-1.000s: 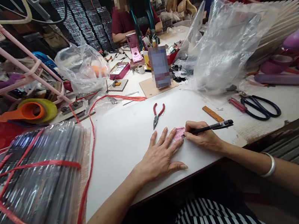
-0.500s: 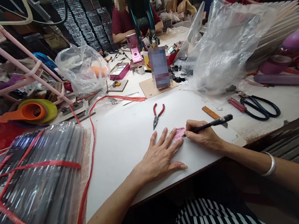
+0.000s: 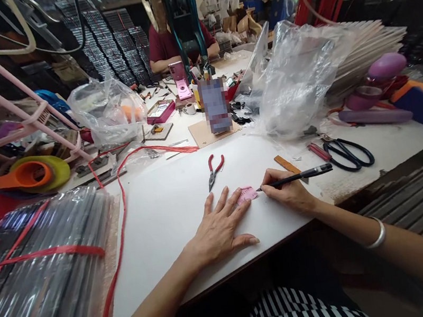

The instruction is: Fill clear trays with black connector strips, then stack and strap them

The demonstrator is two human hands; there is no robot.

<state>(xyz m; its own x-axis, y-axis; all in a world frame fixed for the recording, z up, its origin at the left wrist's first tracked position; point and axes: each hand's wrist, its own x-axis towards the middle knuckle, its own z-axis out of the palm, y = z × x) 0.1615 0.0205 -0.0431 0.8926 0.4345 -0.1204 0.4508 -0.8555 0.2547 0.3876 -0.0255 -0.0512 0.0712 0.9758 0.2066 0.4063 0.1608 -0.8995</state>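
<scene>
My left hand (image 3: 220, 227) lies flat with its fingers spread on the white sheet (image 3: 151, 211), its fingertips at the left edge of a small pink paper (image 3: 247, 194). Writing shows faintly on that paper. My right hand (image 3: 287, 192) is closed round a black pen (image 3: 306, 173), whose tip is at the paper's right edge; whether it touches cannot be made out. Beyond my left hand lie pliers (image 3: 214, 171) with red handles. A brown-handled blade (image 3: 287, 164) rests just past my right hand.
Black-handled scissors (image 3: 349, 152) lie at the right. A wrapped bundle (image 3: 54, 280) with red ribbon fills the left. Behind are a pink rack (image 3: 29, 120), clear plastic bags (image 3: 288, 87), and a phone (image 3: 216, 105). A person in a dark red top (image 3: 164, 48) sits across the table.
The view has shifted, so the scene sits further left and lower. The pen tip has moved from over the pink paper to its right edge. My left hand stays flat beside it.
</scene>
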